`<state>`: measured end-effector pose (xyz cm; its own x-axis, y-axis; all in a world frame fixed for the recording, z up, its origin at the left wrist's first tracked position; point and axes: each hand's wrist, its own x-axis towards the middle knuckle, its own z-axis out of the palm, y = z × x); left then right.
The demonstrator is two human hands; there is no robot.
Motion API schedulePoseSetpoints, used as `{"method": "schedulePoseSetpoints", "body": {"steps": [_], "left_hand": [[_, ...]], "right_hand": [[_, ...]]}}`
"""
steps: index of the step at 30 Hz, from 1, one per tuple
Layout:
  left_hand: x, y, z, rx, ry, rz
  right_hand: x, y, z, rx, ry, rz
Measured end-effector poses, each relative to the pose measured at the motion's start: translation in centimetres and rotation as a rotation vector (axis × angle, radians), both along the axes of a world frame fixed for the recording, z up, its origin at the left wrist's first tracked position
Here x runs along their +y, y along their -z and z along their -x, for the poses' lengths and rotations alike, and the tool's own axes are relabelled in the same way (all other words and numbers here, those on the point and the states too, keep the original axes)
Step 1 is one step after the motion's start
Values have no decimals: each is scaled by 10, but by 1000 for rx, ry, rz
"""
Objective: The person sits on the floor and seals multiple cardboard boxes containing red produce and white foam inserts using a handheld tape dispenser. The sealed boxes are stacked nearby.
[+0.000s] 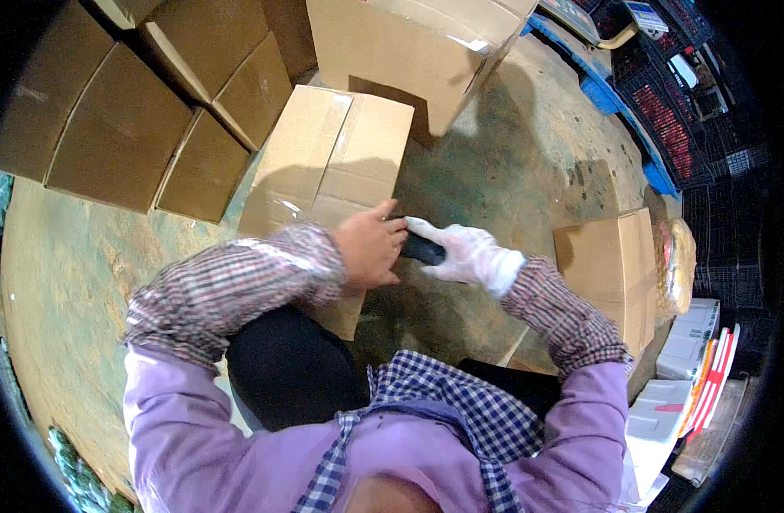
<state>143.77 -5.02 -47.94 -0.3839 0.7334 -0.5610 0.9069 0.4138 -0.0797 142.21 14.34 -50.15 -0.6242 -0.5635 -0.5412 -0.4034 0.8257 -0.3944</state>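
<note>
In front of me a cardboard box (pixel 341 154) lies closed, with clear tape along its middle seam. My left hand (pixel 371 247), bare, is at the box's near right edge with its fingers spread; its fingertips meet or nearly meet a black object. In my right hand (pixel 459 252), which wears a white glove, is that dark, rounded object (pixel 424 249), held between thumb and fingers. What the object is cannot be told, as the hands partly cover it. Both hands are slightly blurred.
Large cardboard boxes (pixel 129 122) stand at the upper left, and a bigger carton (pixel 392 48) stands beyond the taped box. Another box (pixel 597 276) is on the right. Black plastic crates (pixel 661 122), a blue pallet (pixel 623 109) and white containers (pixel 690 340) line the right side.
</note>
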Motion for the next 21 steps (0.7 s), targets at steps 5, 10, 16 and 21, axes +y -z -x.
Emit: {"method": "schedulePoseSetpoints", "body": {"steps": [5, 10, 16, 21], "left_hand": [[49, 47, 17, 59, 192, 664], [54, 78, 37, 29, 83, 466], [-17, -54, 49, -470, -532, -695], [-200, -13, -40, 147, -1344, -640]], "right_hand": [[4, 36, 22, -337, -99, -384], [30, -10, 24, -139, 167, -186], [64, -75, 60, 87, 607, 450], [32, -41, 65, -374, 1006, 1304]]}}
